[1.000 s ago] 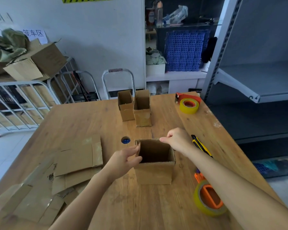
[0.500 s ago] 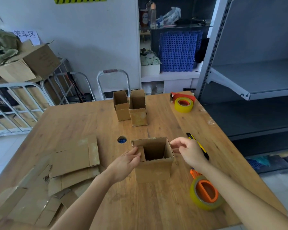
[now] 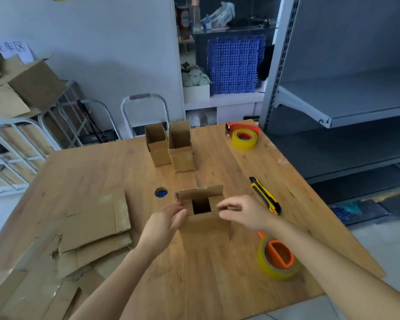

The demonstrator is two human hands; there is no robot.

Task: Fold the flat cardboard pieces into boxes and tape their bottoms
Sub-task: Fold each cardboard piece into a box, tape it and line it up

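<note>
A small open-topped cardboard box stands upright in the middle of the wooden table. Its left and right top flaps are turned inward, leaving a dark gap between them, and the far flap stands up. My left hand touches the left flap with fairly straight fingers. My right hand reaches over the right flap, its fingers stretched out above it and its thumb at the near rim. Flat cardboard pieces lie stacked to the left. Two folded boxes stand side by side at the back.
A yellow tape roll on an orange dispenser lies near my right forearm; another tape roll sits at the back right. A yellow utility knife lies right of the box. A round hole is in the table. Grey shelving stands on the right.
The box's two side flaps have gone from upright to turned inward. My right hand left the far rim and came over the right flap; my left hand pushed the left flap in.
</note>
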